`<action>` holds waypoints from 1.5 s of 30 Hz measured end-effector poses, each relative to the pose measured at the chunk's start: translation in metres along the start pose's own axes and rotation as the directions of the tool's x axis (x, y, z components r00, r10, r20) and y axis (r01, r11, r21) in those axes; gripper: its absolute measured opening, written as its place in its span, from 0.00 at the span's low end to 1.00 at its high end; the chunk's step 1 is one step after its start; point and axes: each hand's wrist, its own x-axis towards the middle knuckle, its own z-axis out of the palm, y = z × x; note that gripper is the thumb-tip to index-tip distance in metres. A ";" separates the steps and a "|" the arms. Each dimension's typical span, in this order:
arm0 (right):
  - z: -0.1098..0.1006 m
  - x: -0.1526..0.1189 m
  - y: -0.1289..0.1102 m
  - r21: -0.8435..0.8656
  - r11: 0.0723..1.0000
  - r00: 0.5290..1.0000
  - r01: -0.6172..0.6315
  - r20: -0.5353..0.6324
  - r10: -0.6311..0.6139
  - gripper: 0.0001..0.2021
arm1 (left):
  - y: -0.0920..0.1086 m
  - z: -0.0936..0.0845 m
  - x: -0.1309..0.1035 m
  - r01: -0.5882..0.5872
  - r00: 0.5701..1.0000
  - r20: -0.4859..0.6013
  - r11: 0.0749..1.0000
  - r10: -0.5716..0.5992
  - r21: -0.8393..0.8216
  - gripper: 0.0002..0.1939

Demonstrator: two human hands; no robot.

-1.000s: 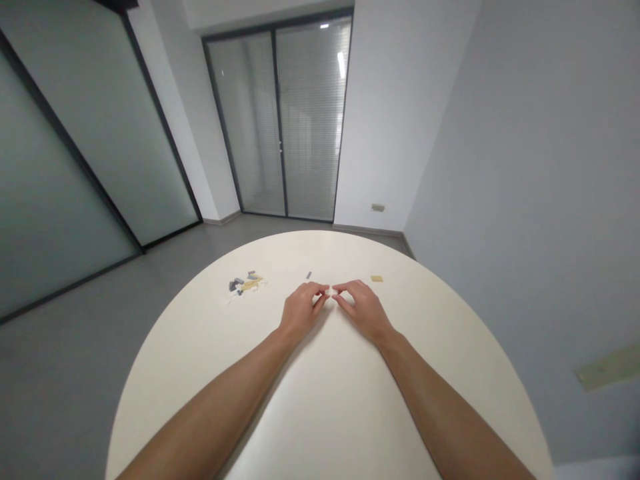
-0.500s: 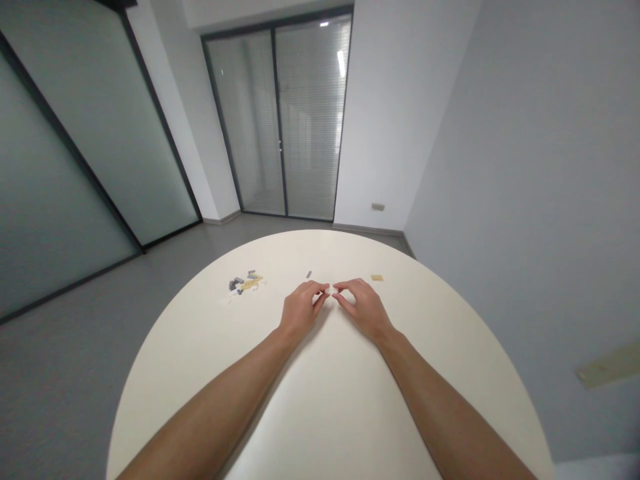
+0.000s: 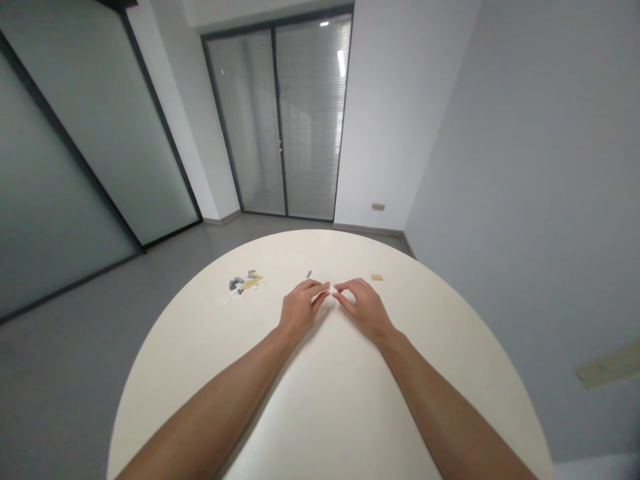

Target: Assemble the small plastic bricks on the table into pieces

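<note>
- Centrally, one small white piece (image 3: 331,291), located between the fingertips of both hands, over the round table (image 3: 330,407); detail too fine to read
- Left hand (image 3: 299,307), bare: thumb and forefinger drawn close together at the white piece's left side; firmness of grasp cannot be told
- Right hand (image 3: 367,308), bare: thumb and forefinger likewise nearly meeting, at its right side; whether they grip it cannot be told
- Loose pile (image 3: 251,285), mixed dark gray, yellow and white pieces, lying on the table, well apart from the left hand
- Gray piece (image 3: 309,274), single, small, lying just beyond the left hand
- Yellow piece (image 3: 377,277), single, flat, lying just beyond the right hand
</note>
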 end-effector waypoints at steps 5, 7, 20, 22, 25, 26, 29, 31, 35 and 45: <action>0.001 -0.001 0.001 0.001 1.000 1.000 -0.002 -0.005 0.002 0.07 | 0.001 -0.001 0.000 0.002 1.000 -0.002 1.000 -0.002 0.013 0.12; 0.001 -0.001 0.000 -0.002 1.000 1.000 0.002 -0.007 -0.002 0.07 | 0.002 -0.001 0.000 0.005 1.000 0.004 1.000 -0.005 0.011 0.12; -0.001 0.001 -0.003 -0.021 1.000 1.000 0.014 0.009 -0.014 0.10 | 0.004 -0.002 0.000 0.024 0.999 0.024 1.000 -0.024 0.008 0.14; -0.001 0.002 -0.004 -0.023 1.000 1.000 0.013 0.014 -0.012 0.11 | 0.004 -0.002 0.000 0.022 0.999 0.025 1.000 -0.022 0.011 0.14; -0.001 0.002 -0.003 -0.019 1.000 1.000 0.015 0.024 -0.015 0.11 | 0.004 -0.001 0.000 0.025 0.999 0.026 1.000 -0.026 0.015 0.13; -0.001 0.002 -0.003 -0.017 1.000 1.000 0.018 0.023 -0.018 0.11 | 0.004 -0.001 0.000 0.029 0.999 0.028 0.999 -0.030 0.015 0.13; 0.000 0.001 -0.002 -0.007 1.000 1.000 0.025 0.017 -0.025 0.10 | 0.004 0.000 0.000 0.047 0.998 0.031 0.999 -0.047 0.009 0.12; 0.000 0.001 -0.002 0.004 1.000 1.000 0.026 0.014 -0.026 0.09 | 0.003 0.001 0.000 0.059 0.998 0.032 0.998 -0.059 -0.003 0.12; 0.000 0.001 -0.004 0.032 0.999 1.000 0.021 0.002 -0.021 0.08 | 0.003 0.001 0.000 0.068 0.997 0.031 0.998 -0.068 -0.017 0.11; -0.001 0.000 -0.003 0.061 0.998 1.000 0.029 0.002 -0.029 0.10 | 0.004 0.000 0.000 0.077 0.997 0.025 0.997 -0.077 -0.025 0.11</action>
